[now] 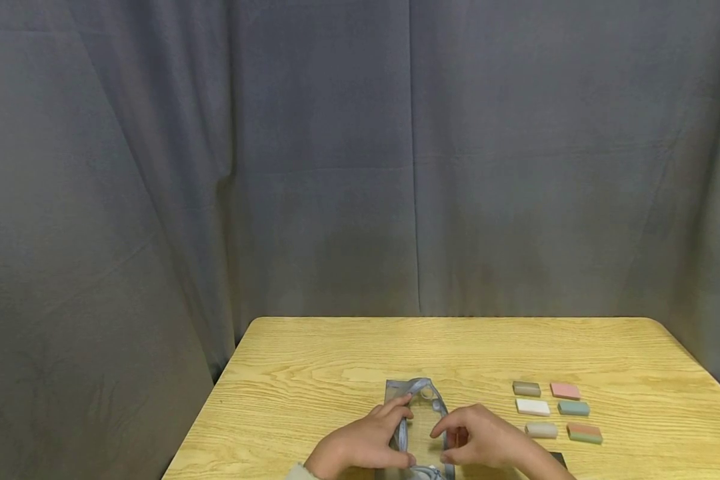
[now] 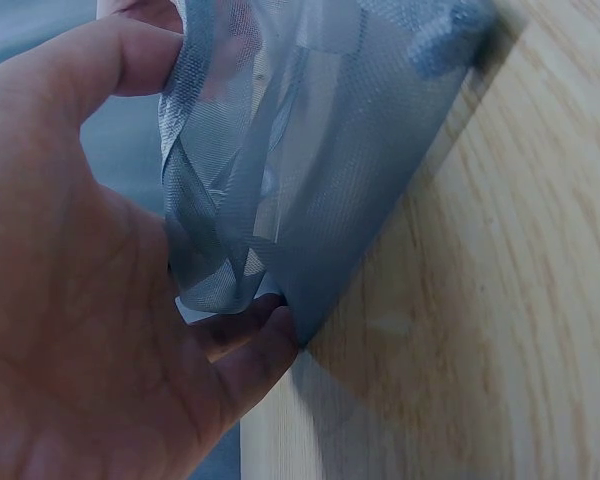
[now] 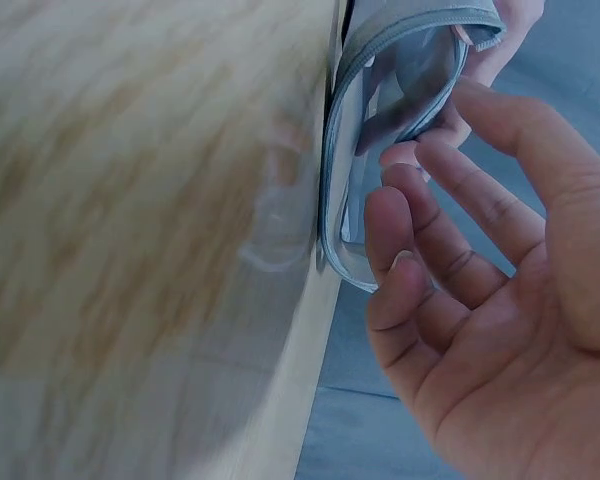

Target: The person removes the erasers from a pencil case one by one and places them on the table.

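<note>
A grey-blue mesh zipper pouch (image 1: pixel 421 427) lies near the table's front, its mouth spread apart. My left hand (image 1: pixel 366 443) grips the left side of the mouth; in the left wrist view the thumb bends over the pouch's trimmed edge (image 2: pixel 187 100), with other fingertips low by its corner. On the other side my right hand (image 1: pixel 483 437) hovers with loosely bent fingers. In the right wrist view its fingertips are right at the zipper rim (image 3: pixel 332 190), with nothing between them. The pouch's near end is partly cut off by the head view's lower border.
Several small blocks stand in two columns on the right, including a pink block (image 1: pixel 565 391), a white block (image 1: pixel 533 407), a teal block (image 1: pixel 573 408) and an orange-and-green block (image 1: pixel 585 433). A dark object (image 1: pixel 558 459) shows behind the right wrist. Grey curtains (image 1: pixel 336 167) hang behind the wooden table (image 1: pixel 300 360).
</note>
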Demonstrator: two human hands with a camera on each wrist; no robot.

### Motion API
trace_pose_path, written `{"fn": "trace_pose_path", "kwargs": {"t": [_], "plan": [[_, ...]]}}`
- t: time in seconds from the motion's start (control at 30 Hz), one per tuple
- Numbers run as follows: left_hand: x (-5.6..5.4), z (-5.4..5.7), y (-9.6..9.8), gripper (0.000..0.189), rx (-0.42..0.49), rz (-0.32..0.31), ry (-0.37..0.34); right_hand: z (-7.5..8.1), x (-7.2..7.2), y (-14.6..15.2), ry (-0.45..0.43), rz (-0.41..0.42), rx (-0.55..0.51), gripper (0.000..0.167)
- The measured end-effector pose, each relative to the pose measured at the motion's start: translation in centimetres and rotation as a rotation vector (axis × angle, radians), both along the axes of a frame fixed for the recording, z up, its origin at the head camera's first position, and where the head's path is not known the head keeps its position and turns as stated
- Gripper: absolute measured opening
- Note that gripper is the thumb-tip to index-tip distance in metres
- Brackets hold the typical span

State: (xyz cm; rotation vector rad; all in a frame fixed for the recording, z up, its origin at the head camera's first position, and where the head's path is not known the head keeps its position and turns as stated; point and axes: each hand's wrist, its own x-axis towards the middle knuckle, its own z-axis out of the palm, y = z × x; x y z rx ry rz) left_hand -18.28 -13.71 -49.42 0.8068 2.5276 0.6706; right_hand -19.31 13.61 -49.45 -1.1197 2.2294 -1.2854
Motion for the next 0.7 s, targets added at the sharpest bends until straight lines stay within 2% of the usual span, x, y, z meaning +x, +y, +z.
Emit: {"fn": "trace_pose_path", "kwargs": {"t": [0.7], "plan": [[0.01,-0.06,0.07,0.074,0.002,-0.003,0.004,-0.35,0.45,-0.86,0.011,0.108,-0.005,0.023]]}}
